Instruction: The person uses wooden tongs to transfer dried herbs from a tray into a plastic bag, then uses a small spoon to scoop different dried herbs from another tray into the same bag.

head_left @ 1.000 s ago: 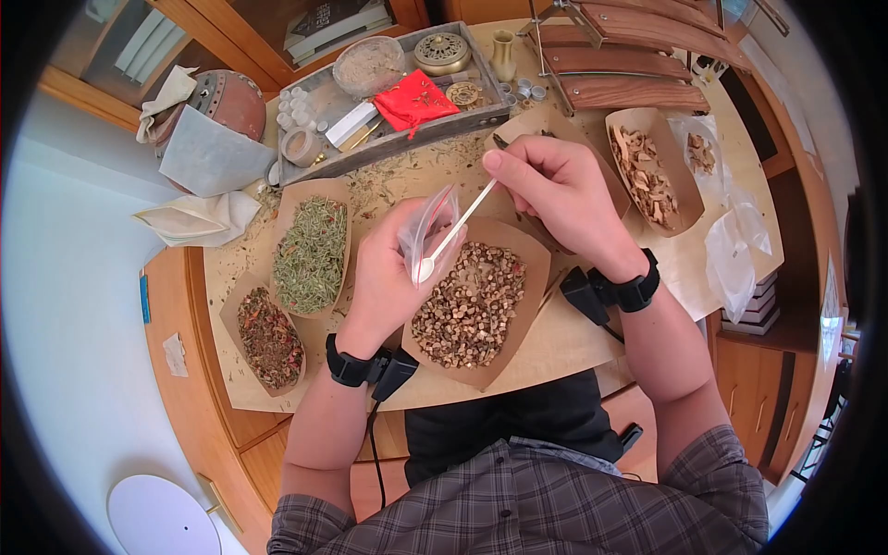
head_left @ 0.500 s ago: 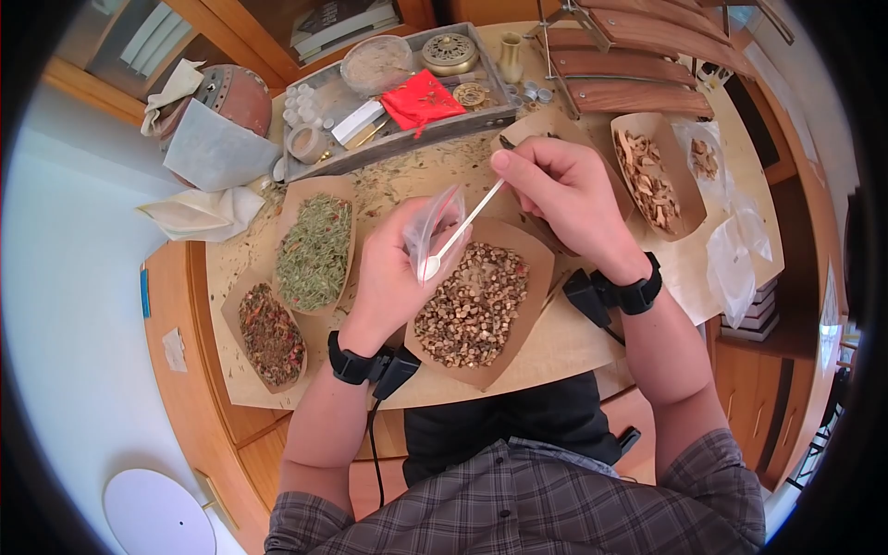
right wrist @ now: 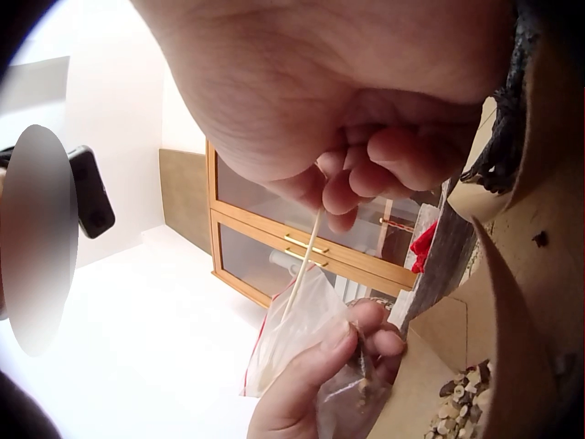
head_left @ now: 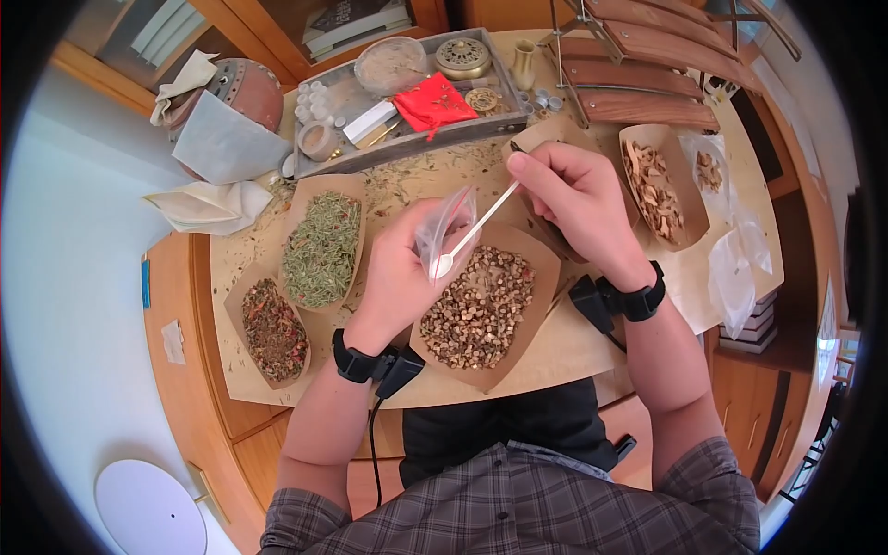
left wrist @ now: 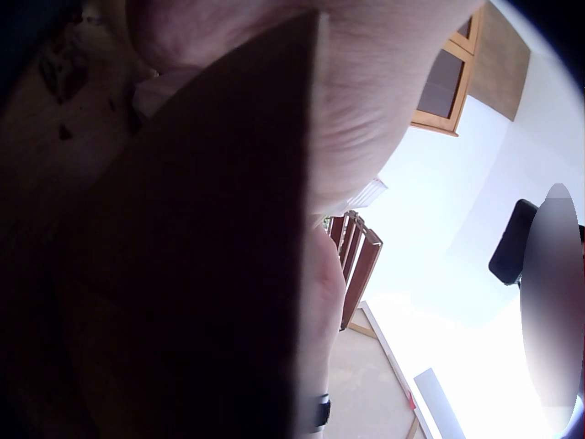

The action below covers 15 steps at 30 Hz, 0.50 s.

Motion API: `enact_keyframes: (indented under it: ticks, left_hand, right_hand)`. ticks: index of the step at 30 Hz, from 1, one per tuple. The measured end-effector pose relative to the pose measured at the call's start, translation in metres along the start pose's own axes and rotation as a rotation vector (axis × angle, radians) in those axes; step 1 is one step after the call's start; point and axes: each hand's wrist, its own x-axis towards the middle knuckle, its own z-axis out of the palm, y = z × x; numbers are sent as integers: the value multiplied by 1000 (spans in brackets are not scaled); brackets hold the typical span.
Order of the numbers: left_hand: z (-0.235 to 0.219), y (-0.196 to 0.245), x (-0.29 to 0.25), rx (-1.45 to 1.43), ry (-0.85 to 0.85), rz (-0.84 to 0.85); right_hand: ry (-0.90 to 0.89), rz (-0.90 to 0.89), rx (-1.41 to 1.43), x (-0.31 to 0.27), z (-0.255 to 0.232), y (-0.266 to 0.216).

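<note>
My left hand (head_left: 393,268) holds a small clear zip bag (head_left: 429,236) with a red line along its mouth, above the tray of chopped brown pieces (head_left: 476,319). A thin white long-handled spoon (head_left: 487,218) is pinched by its far end in my right hand (head_left: 578,199). Its small round bowl lies at the bag, overlapping the plastic in the head view. Seen from the right wrist, the handle runs down into the bag (right wrist: 306,320), and some brown matter shows low in the plastic beside the left thumb. A dark flap fills much of the left wrist view.
Paper trays of green herb (head_left: 321,250) and reddish-brown mix (head_left: 275,330) stand at left. On the right is a tray of wood shavings (head_left: 655,190). A grey wooden tray (head_left: 416,153) at the back carries a red pouch (head_left: 433,104), jars and a brass burner (head_left: 462,57).
The head view has shifted slightly, so the whole scene sits a little further right and lower. Both hands keep their hold, with the spoon still at the bag.
</note>
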Motion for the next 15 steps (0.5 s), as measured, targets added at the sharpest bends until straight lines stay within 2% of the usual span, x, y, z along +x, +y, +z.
enact_keyframes:
  ticks: [5, 7, 11, 15]
  left_hand:
    - [-1, 3, 0, -30, 30, -5]
    - [-5, 7, 0, 79, -42, -9]
    - [-4, -1, 0, 15, -9, -47]
    - [-2, 1, 1, 38, 94, 6]
  right_hand:
    - [35, 11, -3, -2, -1, -5]
    - [120, -47, 67, -2, -1, -8]
    - [138, -72, 255, 1, -16, -1]
    - [158, -161, 43, 1, -9, 1]
